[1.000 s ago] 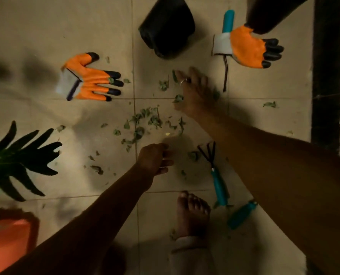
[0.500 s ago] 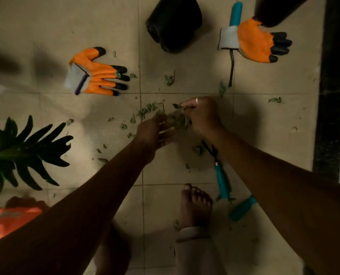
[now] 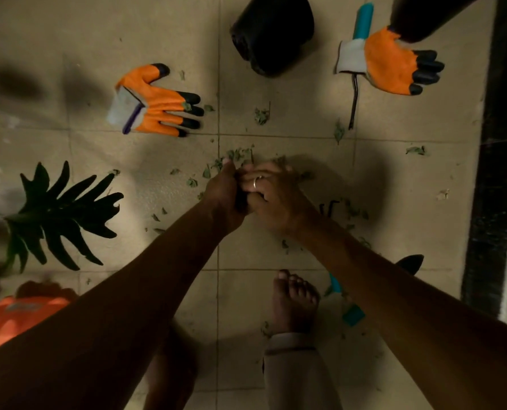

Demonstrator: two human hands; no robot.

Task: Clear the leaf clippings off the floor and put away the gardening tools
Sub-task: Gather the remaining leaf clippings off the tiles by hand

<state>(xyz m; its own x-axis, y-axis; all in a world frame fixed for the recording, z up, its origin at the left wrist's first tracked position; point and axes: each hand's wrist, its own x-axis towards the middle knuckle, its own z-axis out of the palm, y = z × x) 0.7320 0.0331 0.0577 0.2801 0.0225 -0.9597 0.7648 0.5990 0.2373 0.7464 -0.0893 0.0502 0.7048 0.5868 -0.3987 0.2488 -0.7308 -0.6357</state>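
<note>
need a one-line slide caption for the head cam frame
Left hand and right hand meet over scattered leaf clippings on the tiled floor; orange gloves lie beyond.

beige tiled floor; leaf clippings strewn at centre, orange glove upper left, second glove upper right over a teal-handled tool, black pot on its side, top centre

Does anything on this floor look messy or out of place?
Leaf clippings are scattered across the tiles. The black pot seems tipped on its side, and one orange glove lies draped over a teal-handled tool, apart from the other glove.
</note>
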